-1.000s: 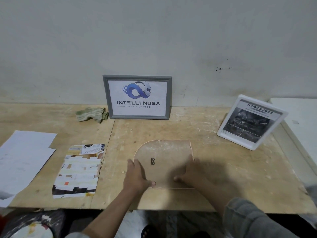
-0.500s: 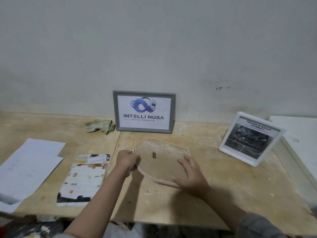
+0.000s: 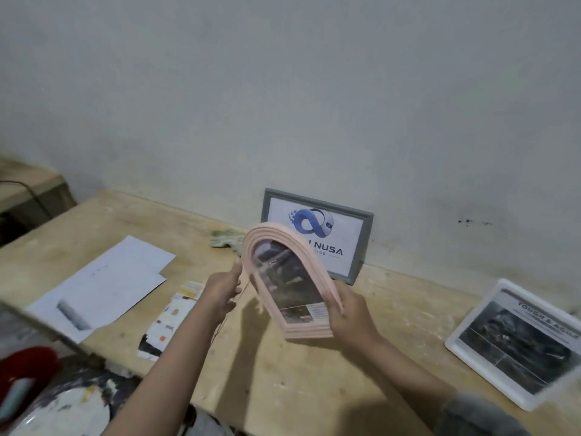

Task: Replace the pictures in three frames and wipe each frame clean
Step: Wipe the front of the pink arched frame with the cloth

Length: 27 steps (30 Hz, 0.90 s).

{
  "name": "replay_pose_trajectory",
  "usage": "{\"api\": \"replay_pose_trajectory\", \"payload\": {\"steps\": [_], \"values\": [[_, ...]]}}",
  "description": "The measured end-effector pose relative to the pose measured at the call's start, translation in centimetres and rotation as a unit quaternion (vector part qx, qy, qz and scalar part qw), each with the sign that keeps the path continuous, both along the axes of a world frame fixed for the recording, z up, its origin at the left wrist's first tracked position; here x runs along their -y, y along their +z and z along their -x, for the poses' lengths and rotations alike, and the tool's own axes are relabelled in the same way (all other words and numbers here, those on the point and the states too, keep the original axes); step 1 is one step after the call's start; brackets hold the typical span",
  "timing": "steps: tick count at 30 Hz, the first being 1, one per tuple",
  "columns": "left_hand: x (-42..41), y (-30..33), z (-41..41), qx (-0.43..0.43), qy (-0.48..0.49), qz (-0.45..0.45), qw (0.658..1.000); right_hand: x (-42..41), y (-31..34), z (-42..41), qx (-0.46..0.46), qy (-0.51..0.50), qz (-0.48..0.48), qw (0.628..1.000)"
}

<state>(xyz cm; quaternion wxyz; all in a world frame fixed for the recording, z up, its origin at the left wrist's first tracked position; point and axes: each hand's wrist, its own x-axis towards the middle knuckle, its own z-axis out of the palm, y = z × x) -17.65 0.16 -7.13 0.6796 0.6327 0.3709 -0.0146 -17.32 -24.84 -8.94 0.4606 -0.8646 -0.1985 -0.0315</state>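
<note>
Holding the pink arched frame (image 3: 287, 284) up off the wooden table (image 3: 314, 382), both hands grip it from either side. The left hand (image 3: 221, 294) has its fingers closed on the left edge; the right hand (image 3: 350, 313) curls round the lower right edge near the flat bottom. The frame is tilted, its arched top pointing far and left, its front face turned to the camera. Inside it sits a dark grey photo print with a small block of text at the lower right corner.

Behind it, at the far side of the table, a grey rectangular frame (image 3: 364, 247) leans against the wall (image 3: 283, 89); it holds a white sheet with a blue logo and the letters "NUSA", partly hidden by the pink frame. A crumpled greenish cloth (image 3: 224, 239) lies just left of the grey frame. At the right, a white frame (image 3: 456, 350) lies tilted on the table, holding a dark picture headed "TOUGH & AGILE".

On the left half of the table lie white paper sheets (image 3: 110, 284), and nearer the hands a colourful printed picture (image 3: 169, 322), partly covered by the left forearm. At the near left corner something red (image 3: 25, 366) and a paint-stained surface are too blurred to identify.
</note>
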Motion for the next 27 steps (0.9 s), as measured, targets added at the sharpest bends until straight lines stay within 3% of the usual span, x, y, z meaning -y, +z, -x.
{"api": "replay_pose_trajectory", "payload": {"steps": [6,13,18,20,27], "values": [[-3.8,-3.5,3.3,-0.035,-0.030,-0.002,0.999,-6.3,-0.8,-2.9,-0.170,-0.010,-0.089,0.981],[-11.8,-5.6,1.7,-0.023,0.050,-0.084,0.995,-16.2,-5.8,-8.4,-0.243,-0.022,-0.010,0.970],[-19.6,-5.6,0.2,-0.041,0.102,-0.153,0.982,-24.2,-6.3,-12.2,-0.202,0.033,0.069,0.976],[-22.7,-5.8,-0.3,-0.045,0.115,-0.153,0.980,-26.7,-7.5,-14.6,-0.142,0.058,0.155,0.976],[-29.6,-7.0,-2.5,-0.040,0.135,-0.146,0.979,-32.4,-11.8,-22.1,-0.045,0.083,0.443,0.892]]}}
